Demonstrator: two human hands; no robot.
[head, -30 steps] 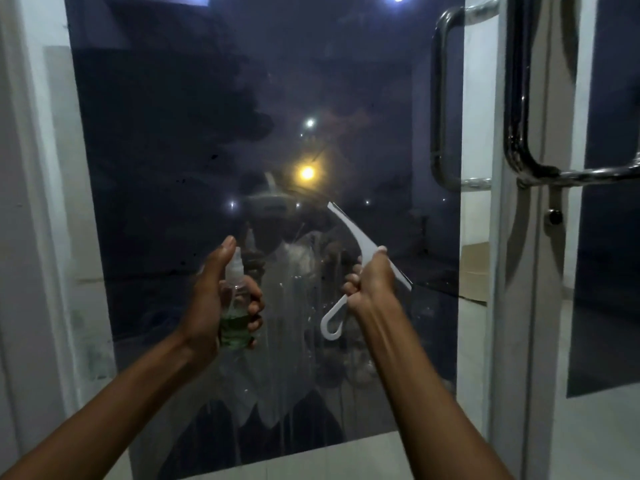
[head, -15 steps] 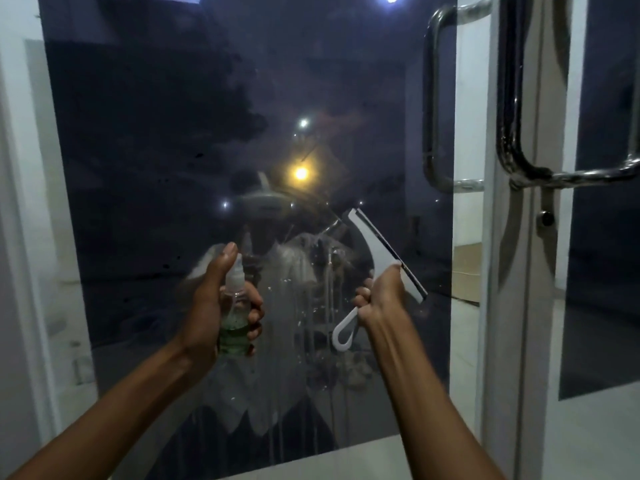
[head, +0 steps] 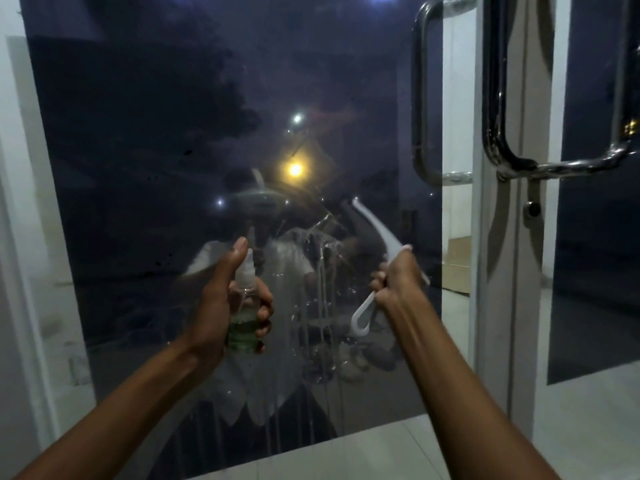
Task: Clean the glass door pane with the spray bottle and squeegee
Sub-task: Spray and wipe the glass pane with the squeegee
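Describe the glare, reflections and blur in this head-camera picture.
Head view: dim scene; the dark glass pane mirrors the person and shows an orange light's glare; the squeegee in the right hand is motion-blurred; the spray bottle in the left hand looks sharper.

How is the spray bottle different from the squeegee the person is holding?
The spray bottle is clear with green liquid low inside; the squeegee is solid white. The bottle stands upright in the left hand; the squeegee leans, blade up, in the right hand. The bottle is short and round; the squeegee is long and flat with a loop at its end. Both are gripped in front of the wet glass pane.
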